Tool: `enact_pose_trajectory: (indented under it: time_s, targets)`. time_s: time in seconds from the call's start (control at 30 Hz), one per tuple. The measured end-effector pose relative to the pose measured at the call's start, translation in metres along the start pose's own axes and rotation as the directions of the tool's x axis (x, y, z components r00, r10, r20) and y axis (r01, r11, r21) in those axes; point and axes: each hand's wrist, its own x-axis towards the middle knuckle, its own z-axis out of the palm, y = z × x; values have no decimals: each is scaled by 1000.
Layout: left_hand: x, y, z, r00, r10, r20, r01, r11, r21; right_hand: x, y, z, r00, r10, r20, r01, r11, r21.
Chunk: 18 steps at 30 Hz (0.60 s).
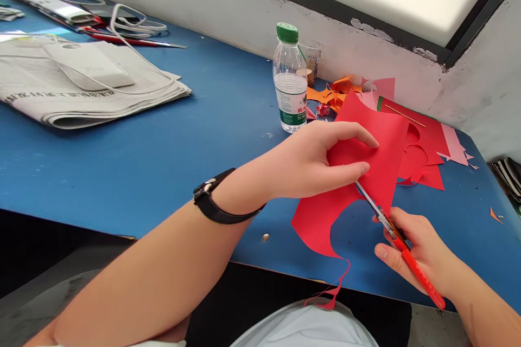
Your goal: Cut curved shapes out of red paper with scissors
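Observation:
A sheet of red paper (382, 135) is in my left hand (307, 160), whose thumb and forefinger rest on its face while the other fingers are mostly hidden. The sheet's lower edge is cut in a curve, and a thin red strip (343, 276) dangles from it over the table edge. My right hand (425, 252) grips scissors (407, 255) with red handles. Their blades point up and left at the paper's lower part, just below my left thumb; the blade tips lie against the sheet near the thumb.
A water bottle (290, 84) with a green cap stands behind my left hand. Orange scraps (340, 92) and red cut-out sheets (427, 165) lie along the wall. On the left are a folded newspaper (122, 100), a white power bank (89, 68) and cables (138, 27) on the blue table (142, 157).

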Motion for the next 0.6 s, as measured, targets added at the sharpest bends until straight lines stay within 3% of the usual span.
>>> enact_pose_trajectory:
  time_s: [0.23, 0.47, 0.6]
  targets:
    - [1, -2, 0, 1000, 7, 10, -8, 1000, 8, 0, 4, 1, 999, -44, -22, 44, 999, -2]
    - [2, -5, -2, 995, 5, 101, -12, 998, 67, 2, -7, -1, 995, 88, 55, -84, 994, -63]
    - [3, -8, 1, 987, -6, 159, -9, 996, 91, 0, -6, 0, 998, 64, 1, -63, 989, -134]
